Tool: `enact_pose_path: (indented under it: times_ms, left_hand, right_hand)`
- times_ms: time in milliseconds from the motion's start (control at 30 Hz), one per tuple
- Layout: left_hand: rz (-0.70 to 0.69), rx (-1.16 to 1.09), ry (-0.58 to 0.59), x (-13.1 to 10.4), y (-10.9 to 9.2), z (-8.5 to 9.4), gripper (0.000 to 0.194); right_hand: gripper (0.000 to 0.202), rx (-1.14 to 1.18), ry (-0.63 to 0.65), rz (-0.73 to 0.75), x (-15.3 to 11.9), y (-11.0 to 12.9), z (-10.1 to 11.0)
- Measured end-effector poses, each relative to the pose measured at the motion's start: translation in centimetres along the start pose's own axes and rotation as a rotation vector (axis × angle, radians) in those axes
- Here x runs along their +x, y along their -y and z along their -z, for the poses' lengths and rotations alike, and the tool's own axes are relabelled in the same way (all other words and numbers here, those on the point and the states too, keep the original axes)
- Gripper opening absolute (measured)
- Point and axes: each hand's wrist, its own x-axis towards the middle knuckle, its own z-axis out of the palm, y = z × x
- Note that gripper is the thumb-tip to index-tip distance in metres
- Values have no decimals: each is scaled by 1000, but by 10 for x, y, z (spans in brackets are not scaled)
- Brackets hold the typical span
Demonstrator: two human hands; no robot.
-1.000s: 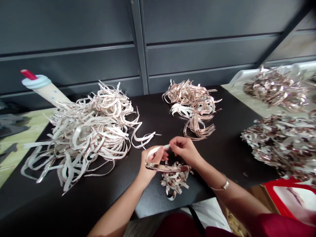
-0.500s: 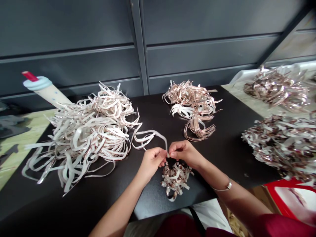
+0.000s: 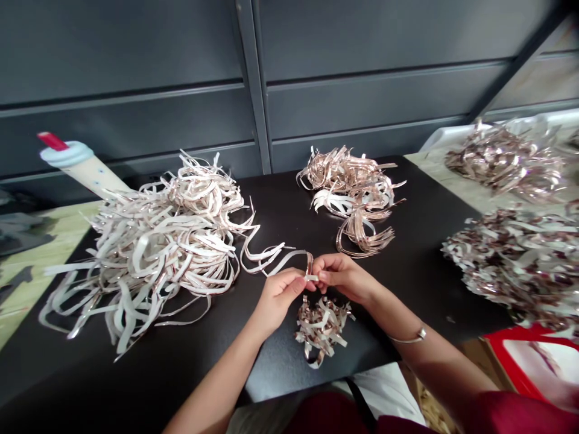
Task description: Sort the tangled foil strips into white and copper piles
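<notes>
Between my two hands a thin ribbon strip [image 3: 311, 265], white on one face and rose-gold on the other, is held near its end. My left hand [image 3: 283, 298] pinches it with thumb and fingers. My right hand [image 3: 341, 278] grips the short white end between thumb and forefinger, close beside the left fingertips. The strip arcs back toward a large tangle of white and rose-gold ribbon strips [image 3: 181, 232] on the left. Just below my fingers lies a small heap of short, folded ribbon pieces [image 3: 322, 331] on the black table [image 3: 271, 367].
A smaller pile of rose-gold strips [image 3: 357, 187] rests at the table's back. To the right are a shiny ribbon heap [image 3: 504, 157] and a mound of folded pieces [image 3: 520, 259], above a red box [image 3: 529, 361]. A pale cup-shaped object [image 3: 90, 169] leans behind the left tangle.
The strip's end has turned sideways between my fingertips, its rose-gold face now showing above the left hand. My right fingers have shifted slightly right. The small heap stays put.
</notes>
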Motion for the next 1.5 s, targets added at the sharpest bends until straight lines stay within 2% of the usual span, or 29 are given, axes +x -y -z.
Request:
enact_pose_path:
  times_ms: [100,200,300,400,500,600,667,733,867,967,1067,1100,1167,1267,1367,1500]
  left_hand:
    - [-90,66,-102,-2,2,-3,31]
    - [-243,312,-195,-4,3,-4,24]
    - [-361,487,-199,-7,5,-5,23]
    - [-389,524,-184,-8,6,-6,23]
    - [-338,423,-174,-6,3,-5,22]
    - [-227,252,-162,-4,-1,-3,24]
    - [-159,170,-159,-4,-3,-2,26]
    - [-151,163,-168,-4,-3,-3,26]
    - [-227,284,-172,-4,4,-3,22]
    - [-79,287,-83,-2,10,-2,19]
    - [180,28,-39,0,13,-4,10]
    - [244,-102,-49,1,13,-5,15]
    - [314,-319,-77,1,13,-7,32]
    - [337,-413,-127,1,12,-9,40]
    - [347,-405,-176,0,12,-10,35]
    - [373,-391,-175,-1,13,-11,27]
  right_hand:
    - [32,-106,-16,45,-2,5,4]
    - [38,-346,-32,153,-4,5,2]
    - [40,-666,-119,317,-3,0,-5]
    - [30,-856,-181,425,-1,-2,-9]
    - [28,-822,-86,402,-1,3,-6]
    - [31,-664,-4,279,-3,10,1]
    - [32,-559,28,205,-5,13,6]
    - [30,-547,19,190,-7,15,8]
    - [19,-781,-116,372,-9,12,3]
    - [14,-905,-107,496,-8,7,-4]
    - [13,-953,-72,597,-7,1,-8]
    - [14,-981,-85,642,-6,0,-10]
    - [17,-1061,-137,748,-6,-3,-12]
    - [25,-1176,-145,860,-5,-6,-16]
    - [32,-1218,-85,846,-5,-7,-15]
    - [37,-1160,-47,680,-8,-5,-6]
